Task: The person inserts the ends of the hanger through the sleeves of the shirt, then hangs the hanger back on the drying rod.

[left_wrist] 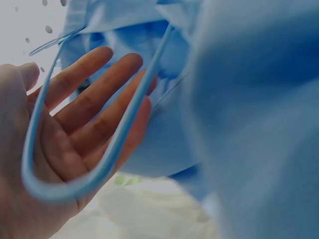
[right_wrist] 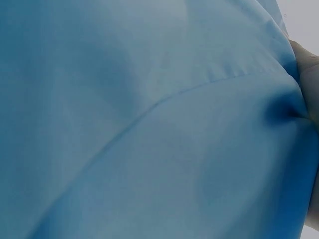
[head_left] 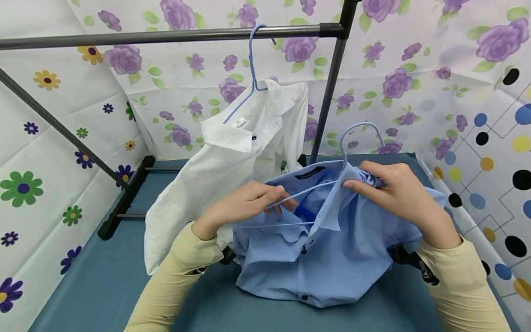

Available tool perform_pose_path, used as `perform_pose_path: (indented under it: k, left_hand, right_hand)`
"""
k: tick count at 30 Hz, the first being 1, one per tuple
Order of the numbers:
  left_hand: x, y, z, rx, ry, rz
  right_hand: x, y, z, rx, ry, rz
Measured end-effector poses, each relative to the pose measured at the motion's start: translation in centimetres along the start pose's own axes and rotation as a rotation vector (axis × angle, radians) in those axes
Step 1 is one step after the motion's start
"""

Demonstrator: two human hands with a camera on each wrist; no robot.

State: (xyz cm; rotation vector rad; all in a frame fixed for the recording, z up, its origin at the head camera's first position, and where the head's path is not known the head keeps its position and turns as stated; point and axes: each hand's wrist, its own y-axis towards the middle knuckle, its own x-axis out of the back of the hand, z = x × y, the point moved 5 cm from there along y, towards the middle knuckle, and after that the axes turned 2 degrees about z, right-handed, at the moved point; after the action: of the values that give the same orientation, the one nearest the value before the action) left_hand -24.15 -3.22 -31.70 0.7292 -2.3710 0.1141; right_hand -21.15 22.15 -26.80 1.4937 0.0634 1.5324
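Note:
A light blue button shirt (head_left: 344, 258) is held up in front, its collar spread apart and dark buttons down the front. Inside the neck lies a pale blue hanger (head_left: 362, 123), its hook sticking up beside the collar. My right hand (head_left: 402, 196) grips bunched cloth at the shirt's shoulder and collar, thumb in front. My left hand (head_left: 240, 202) is at the hanger's other end, by the open neck. In the left wrist view its fingers (left_wrist: 94, 99) lie extended behind the bare hanger loop (left_wrist: 128, 119). Blue cloth (right_wrist: 164, 149) fills most of the right wrist view.
A white shirt (head_left: 186, 198) hangs on a blue hanger (head_left: 251, 55) from the dark rack's rail (head_left: 166, 38), just left of the blue shirt. The rack's upright (head_left: 329, 97) stands behind. A blue-green tabletop (head_left: 95, 281) lies below, with patterned cloth walls (head_left: 469, 92) around it.

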Motion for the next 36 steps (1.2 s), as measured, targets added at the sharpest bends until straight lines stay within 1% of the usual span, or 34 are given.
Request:
perform_pose_path:
  k: [2,3,5,9,13,16,19,23,26,30,33,36]
  left_hand:
    - [1.0,-0.4,-0.5,-0.034,0.026,-0.057]
    - [1.5,-0.7,-0.8,-0.062,0.045,-0.087]
    - [2.4,-1.2,-1.5,-0.098,0.057,-0.150]
    - [4.0,-2.4,-3.6,-0.167,0.050,-0.260]
    - [5.0,-3.4,-5.4,-0.194,0.074,-0.351]
    - [5.5,-3.7,-5.8,-0.188,0.099,-0.395]
    - [5.5,-3.6,-5.6,-0.166,0.101,-0.416]
    - [5.1,-3.2,-4.5,-0.131,0.069,-0.414]
    - [4.5,-2.8,-2.3,-0.112,0.044,-0.407]
    - [3.7,-2.4,-1.0,-0.041,0.024,-0.397]
    - [2.9,-2.3,-1.3,0.012,0.002,-0.391]
    - [2.1,-2.1,-0.5,0.026,-0.019,-0.378]
  right_hand:
    - [0.1,-0.1,-0.1,0.000,0.010,-0.009]
    - [0.2,-0.2,-0.2,0.000,0.018,-0.012]
    - [0.3,-0.3,-0.2,-0.011,0.027,-0.008]
    - [0.6,-0.4,-0.3,-0.027,0.025,-0.006]
    - [0.9,-0.6,-0.4,-0.028,0.025,-0.020]
    - [1.1,-0.8,-0.5,-0.020,0.038,-0.038]
    - [1.3,-0.8,-0.3,0.002,0.050,-0.065]
    - [1.6,-0.5,0.5,0.021,0.061,-0.089]
    - [1.8,-0.3,0.8,0.027,0.068,-0.093]
    - [1.9,-0.3,1.0,0.026,0.072,-0.095]
    - [2.0,-0.3,1.1,0.021,0.073,-0.098]
    - [2.0,-0.3,1.1,0.018,0.073,-0.102]
